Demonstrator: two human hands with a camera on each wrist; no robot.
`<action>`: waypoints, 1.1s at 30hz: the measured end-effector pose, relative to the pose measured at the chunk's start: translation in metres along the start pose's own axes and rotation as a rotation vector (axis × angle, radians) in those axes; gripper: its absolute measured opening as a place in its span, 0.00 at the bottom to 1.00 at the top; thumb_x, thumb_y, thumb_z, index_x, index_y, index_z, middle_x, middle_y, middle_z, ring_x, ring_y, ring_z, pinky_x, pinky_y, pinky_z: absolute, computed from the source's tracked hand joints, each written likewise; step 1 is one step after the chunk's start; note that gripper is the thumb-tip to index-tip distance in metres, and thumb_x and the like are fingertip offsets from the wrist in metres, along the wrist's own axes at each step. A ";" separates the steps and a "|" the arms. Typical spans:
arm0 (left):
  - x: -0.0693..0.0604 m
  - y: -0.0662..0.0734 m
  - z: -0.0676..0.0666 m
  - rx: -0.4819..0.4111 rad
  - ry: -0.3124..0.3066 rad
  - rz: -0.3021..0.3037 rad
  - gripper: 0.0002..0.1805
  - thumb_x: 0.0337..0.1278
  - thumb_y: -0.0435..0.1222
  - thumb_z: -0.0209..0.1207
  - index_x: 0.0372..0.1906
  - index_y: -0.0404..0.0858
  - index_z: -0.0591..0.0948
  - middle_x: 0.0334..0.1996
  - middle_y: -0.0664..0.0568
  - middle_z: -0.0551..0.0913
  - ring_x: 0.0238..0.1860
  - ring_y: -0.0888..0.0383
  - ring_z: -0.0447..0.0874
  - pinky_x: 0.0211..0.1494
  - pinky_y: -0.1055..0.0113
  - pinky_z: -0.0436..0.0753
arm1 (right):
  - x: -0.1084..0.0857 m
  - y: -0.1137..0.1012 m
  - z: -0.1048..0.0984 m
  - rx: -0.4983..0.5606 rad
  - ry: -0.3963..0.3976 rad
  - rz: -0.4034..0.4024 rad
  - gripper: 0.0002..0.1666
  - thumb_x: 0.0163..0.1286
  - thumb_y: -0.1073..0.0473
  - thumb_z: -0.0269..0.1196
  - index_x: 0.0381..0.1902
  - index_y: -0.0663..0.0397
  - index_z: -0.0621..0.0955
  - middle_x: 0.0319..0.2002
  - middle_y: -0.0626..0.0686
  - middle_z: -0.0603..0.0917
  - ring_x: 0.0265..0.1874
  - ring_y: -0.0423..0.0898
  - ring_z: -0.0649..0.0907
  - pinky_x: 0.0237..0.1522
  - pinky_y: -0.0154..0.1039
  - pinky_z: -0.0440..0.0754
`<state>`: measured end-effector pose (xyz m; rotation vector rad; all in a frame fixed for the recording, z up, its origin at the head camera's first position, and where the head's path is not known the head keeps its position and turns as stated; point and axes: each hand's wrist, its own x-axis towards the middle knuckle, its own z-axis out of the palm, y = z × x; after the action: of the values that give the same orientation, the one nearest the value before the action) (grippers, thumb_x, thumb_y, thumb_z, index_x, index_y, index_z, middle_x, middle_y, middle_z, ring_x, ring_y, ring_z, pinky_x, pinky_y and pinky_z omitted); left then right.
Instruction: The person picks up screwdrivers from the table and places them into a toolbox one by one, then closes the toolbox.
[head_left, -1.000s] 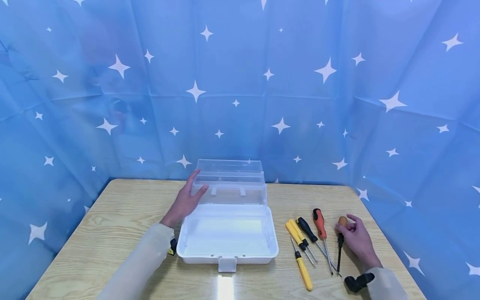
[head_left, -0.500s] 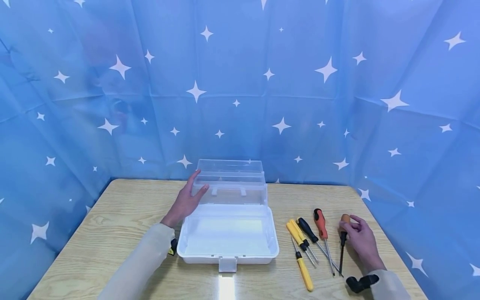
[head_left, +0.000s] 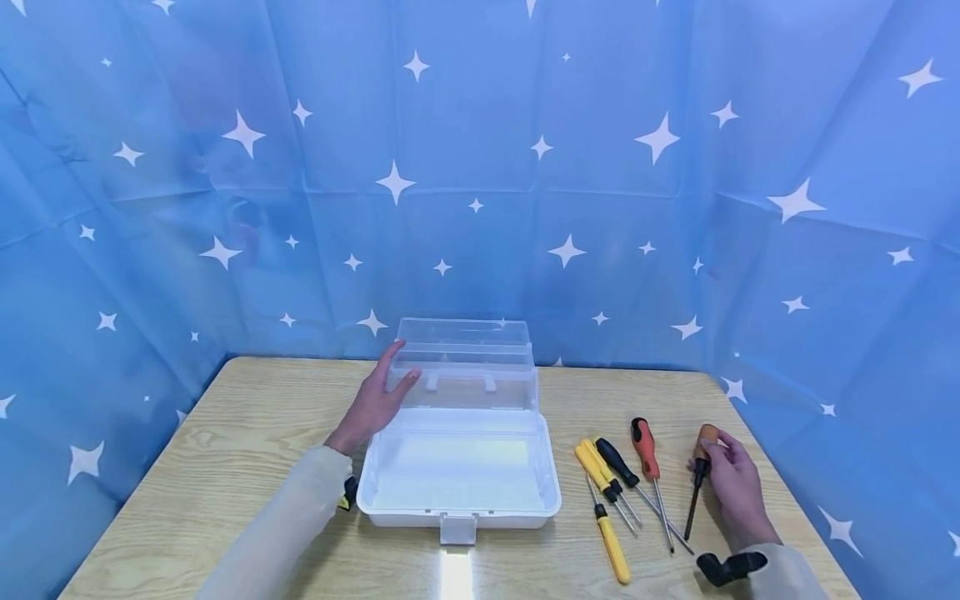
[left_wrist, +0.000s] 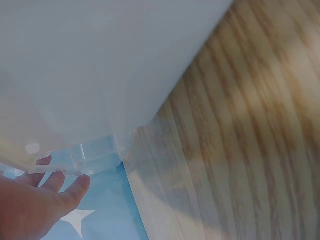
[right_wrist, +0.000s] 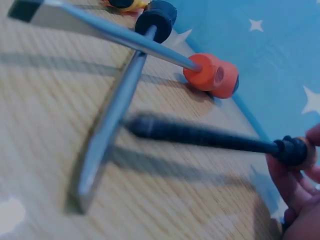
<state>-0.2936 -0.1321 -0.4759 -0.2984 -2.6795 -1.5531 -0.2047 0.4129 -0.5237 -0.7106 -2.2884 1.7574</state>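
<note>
A white toolbox point(head_left: 461, 475) stands on the table with its clear lid point(head_left: 465, 358) raised at the back. My left hand point(head_left: 371, 404) holds the lid's left edge, thumb over the front and other fingers behind. In the left wrist view, these fingers point(left_wrist: 77, 190) lie against the lid's edge. At the right, my right hand point(head_left: 737, 483) grips a screwdriver point(head_left: 702, 462) by its orange-brown handle. Its dark shaft slants down, tip low over the table in the right wrist view. Left of it lie a red-and-black screwdriver point(head_left: 645, 450) and a black-handled screwdriver point(head_left: 615, 458), shafts crossing.
Several yellow-handled screwdrivers point(head_left: 613, 550) lie between the toolbox and the black-handled one. The wooden table point(head_left: 247, 433) ends at a blue star-patterned curtain point(head_left: 480, 167). A black-and-yellow item point(head_left: 347, 493) shows partly beside the left sleeve. A black wrist mount point(head_left: 731, 568) sits at the right cuff.
My right hand has shifted slightly right with the screwdriver; its shaft has tilted and its tip has risen a little. My left hand stays on the lid. The view has shifted slightly.
</note>
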 end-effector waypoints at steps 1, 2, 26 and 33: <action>0.000 0.000 0.000 -0.001 0.001 0.001 0.42 0.65 0.66 0.48 0.79 0.60 0.50 0.80 0.51 0.49 0.78 0.42 0.48 0.73 0.35 0.56 | 0.000 0.000 0.000 0.016 -0.002 0.000 0.38 0.80 0.47 0.45 0.78 0.59 0.51 0.43 0.44 0.74 0.29 0.31 0.83 0.35 0.26 0.82; 0.000 -0.001 0.000 -0.003 0.001 0.003 0.42 0.66 0.66 0.48 0.79 0.59 0.50 0.80 0.51 0.49 0.78 0.42 0.48 0.73 0.35 0.56 | 0.000 0.000 0.000 0.020 0.001 0.001 0.38 0.81 0.47 0.45 0.79 0.58 0.50 0.44 0.45 0.73 0.29 0.31 0.82 0.35 0.26 0.82; 0.001 -0.003 0.001 -0.001 -0.002 0.000 0.43 0.63 0.68 0.47 0.78 0.60 0.50 0.79 0.51 0.50 0.78 0.42 0.48 0.73 0.35 0.56 | -0.004 -0.017 -0.007 0.217 0.056 0.097 0.39 0.80 0.46 0.46 0.80 0.54 0.48 0.43 0.43 0.70 0.31 0.31 0.78 0.35 0.25 0.78; 0.001 -0.004 0.001 -0.007 0.004 0.001 0.43 0.64 0.68 0.47 0.78 0.60 0.50 0.79 0.50 0.51 0.78 0.42 0.49 0.74 0.35 0.56 | -0.007 -0.036 -0.003 0.160 -0.014 0.046 0.39 0.81 0.48 0.42 0.80 0.57 0.44 0.53 0.54 0.67 0.32 0.31 0.80 0.37 0.26 0.81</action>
<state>-0.2955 -0.1329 -0.4792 -0.2961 -2.6712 -1.5612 -0.2070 0.4049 -0.4874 -0.7283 -2.1255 1.9460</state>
